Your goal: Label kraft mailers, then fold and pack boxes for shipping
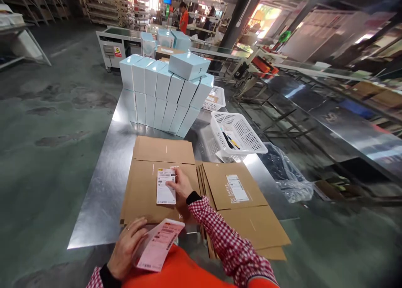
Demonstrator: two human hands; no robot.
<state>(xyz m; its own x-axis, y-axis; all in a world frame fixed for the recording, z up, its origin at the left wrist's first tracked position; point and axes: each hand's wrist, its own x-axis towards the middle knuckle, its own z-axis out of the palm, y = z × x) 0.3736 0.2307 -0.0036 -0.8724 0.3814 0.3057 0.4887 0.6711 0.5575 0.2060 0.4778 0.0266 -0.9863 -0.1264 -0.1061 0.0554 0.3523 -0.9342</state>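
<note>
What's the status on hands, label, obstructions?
Left hand: holding printed strip. Right hand: at white label, atop cardboard. In the way: just right hand, over label's right edge.

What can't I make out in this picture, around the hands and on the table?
- Head view: fine print on the shipping label, too small and partly covered by the right hand.
- Head view: part of the left hand, hidden behind the label sheet it holds.
- Head view: much of the rear white basket, blocked by pale blue boxes.
</note>
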